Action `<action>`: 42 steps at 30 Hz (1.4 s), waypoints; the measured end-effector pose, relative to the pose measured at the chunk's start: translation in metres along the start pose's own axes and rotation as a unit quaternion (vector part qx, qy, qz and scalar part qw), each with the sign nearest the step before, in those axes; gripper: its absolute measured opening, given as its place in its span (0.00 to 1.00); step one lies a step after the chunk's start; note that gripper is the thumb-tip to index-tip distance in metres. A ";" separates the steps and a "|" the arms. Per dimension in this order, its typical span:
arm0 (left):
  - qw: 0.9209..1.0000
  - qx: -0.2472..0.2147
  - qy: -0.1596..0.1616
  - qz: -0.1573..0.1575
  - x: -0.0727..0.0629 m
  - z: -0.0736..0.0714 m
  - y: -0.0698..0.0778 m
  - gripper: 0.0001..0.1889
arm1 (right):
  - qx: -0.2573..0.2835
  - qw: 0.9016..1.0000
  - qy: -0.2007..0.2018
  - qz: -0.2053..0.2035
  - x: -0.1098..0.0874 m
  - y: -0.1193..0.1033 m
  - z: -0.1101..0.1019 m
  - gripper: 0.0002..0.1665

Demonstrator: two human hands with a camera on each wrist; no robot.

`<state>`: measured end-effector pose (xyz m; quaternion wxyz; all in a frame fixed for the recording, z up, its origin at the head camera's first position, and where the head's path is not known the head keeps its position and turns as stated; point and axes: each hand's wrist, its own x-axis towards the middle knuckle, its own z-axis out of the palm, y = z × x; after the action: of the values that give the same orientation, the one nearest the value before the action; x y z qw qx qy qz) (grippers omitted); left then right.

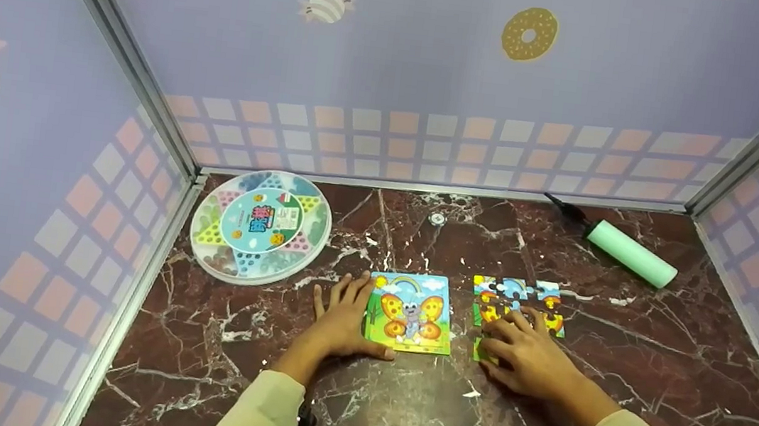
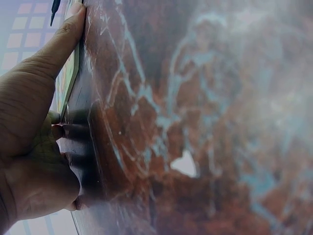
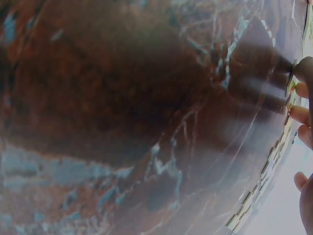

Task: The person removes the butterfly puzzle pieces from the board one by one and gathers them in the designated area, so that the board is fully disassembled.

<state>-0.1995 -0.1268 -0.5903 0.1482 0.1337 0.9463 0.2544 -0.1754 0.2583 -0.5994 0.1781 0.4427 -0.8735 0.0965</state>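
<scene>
A square butterfly picture board [image 1: 411, 313] lies flat on the table. My left hand [image 1: 342, 323] rests at its left side, fingers spread along that edge and thumb stretched out by the lower edge. In the left wrist view the thumb [image 2: 61, 44] lies along the board's edge. To the right is a partly joined jigsaw [image 1: 513, 292] with a matching butterfly picture. My right hand [image 1: 528, 351] is over its lower part with fingers bent, hiding several pieces. Thumb and index finger pinch a green puzzle piece [image 1: 484, 350] at the jigsaw's lower left corner.
A round Chinese checkers box [image 1: 262, 228] stands at the back left. A mint-green hand pump [image 1: 632, 254] with a black nozzle lies at the back right. A small round metallic object [image 1: 437, 219] sits near the back wall [image 1: 403, 66]. Panels enclose both sides.
</scene>
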 end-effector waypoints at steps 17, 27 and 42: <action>1.000 -0.005 -0.002 -0.005 0.001 -0.001 0.001 0.77 | -0.015 1.000 -0.008 0.012 0.018 -0.007 0.000 0.20; 1.000 0.003 0.001 -0.009 0.006 0.006 -0.005 0.78 | -0.009 1.000 -0.018 0.013 0.056 -0.018 0.012 0.25; 1.000 0.012 0.002 -0.009 0.004 0.003 -0.001 0.78 | 0.010 0.996 -0.085 0.018 0.105 -0.042 0.030 0.25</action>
<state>-0.2021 -0.1249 -0.5940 0.1469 0.1259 0.9508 0.2418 -0.2056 0.1459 -0.5847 0.0968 0.4353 -0.8923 0.0700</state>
